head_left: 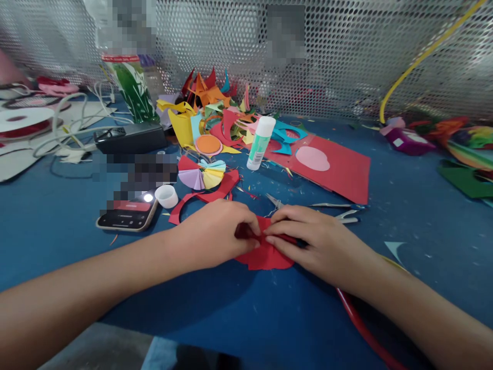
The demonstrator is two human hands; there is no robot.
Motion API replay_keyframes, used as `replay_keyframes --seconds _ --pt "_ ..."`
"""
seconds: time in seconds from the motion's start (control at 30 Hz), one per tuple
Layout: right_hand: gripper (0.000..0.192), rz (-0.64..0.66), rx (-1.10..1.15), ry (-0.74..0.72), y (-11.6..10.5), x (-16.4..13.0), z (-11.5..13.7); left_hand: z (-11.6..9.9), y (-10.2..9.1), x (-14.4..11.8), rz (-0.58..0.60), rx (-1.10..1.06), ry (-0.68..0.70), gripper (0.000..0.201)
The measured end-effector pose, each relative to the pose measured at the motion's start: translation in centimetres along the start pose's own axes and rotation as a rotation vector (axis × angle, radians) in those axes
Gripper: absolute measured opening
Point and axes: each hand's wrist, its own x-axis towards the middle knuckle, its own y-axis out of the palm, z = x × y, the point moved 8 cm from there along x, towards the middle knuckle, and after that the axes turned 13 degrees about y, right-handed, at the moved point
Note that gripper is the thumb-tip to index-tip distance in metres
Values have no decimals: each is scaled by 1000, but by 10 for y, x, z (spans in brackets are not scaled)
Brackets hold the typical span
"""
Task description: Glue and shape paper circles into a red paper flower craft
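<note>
A piece of red paper (270,258) lies at the table's front middle under both hands. My left hand (215,231) pinches its left part, thumb and index finger curled together. My right hand (323,239) presses and grips the paper's middle with its fingertips close together. Beneath the right fingers is a dark narrow thing that I cannot make out. Just beyond the hands lie a cut red paper scrap (221,193) and scissors (348,216), partly hidden by my right hand. A fan-folded multicoloured paper piece (202,173) sits behind my left hand.
A glue stick (260,144) stands upright, its white cap (167,196) apart beside a phone (129,213). Behind are colourful paper scraps (208,95), red sheets (339,169), a bottle (133,87) and a black box (131,139). Perforated metal (331,61) rises at the back.
</note>
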Motion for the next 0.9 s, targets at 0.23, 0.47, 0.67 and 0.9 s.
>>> replay_keyframes --seconds 0.23,0.47,0.67,0.9 --pt "21 14 -1 -2 1 0 -1 0 2 0 24 5 -18 15" --pt "18 25 -26 -60 2 -4 0 -1 3 1 26 -13 31 17" --pt "21 47 -83 -104 2 -3 4 -6 3 1 3 40 111 17" --pt "28 57 -171 -121 1 -5 9 -11 4 0 33 97 171 17"
